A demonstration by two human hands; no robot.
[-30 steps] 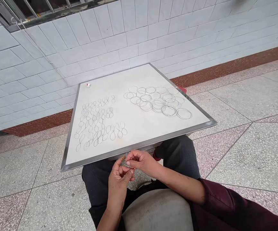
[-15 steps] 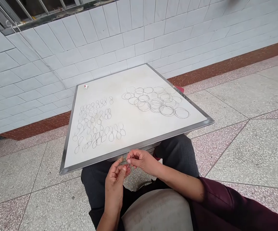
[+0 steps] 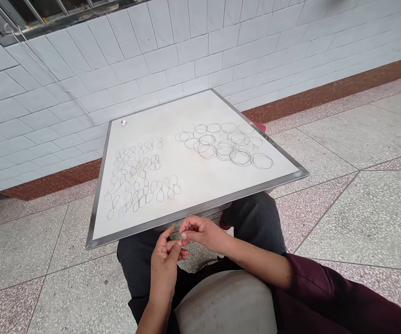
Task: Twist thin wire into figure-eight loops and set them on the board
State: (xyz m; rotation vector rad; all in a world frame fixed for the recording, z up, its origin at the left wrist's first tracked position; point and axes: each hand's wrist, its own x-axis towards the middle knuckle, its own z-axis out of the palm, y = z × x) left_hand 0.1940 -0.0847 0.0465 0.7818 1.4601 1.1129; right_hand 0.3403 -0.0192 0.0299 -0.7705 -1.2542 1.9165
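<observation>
While the white board in its metal frame (image 3: 134, 230) lay across the person's dark trousers (image 3: 256, 218), round wire rings (image 3: 224, 148) sat at its far right and figure-eight wire loops (image 3: 137, 178) at its left. Just off the board's near edge, the left hand (image 3: 163, 264) and right hand (image 3: 203, 234) were close but apart. The right fingertips (image 3: 184, 235) seemed pinched on a thin wire (image 3: 181, 227), barely visible, its long axis roughly upright, pointing toward the board. A loosened pinch could likely have let it spring free and drop to the floor.
</observation>
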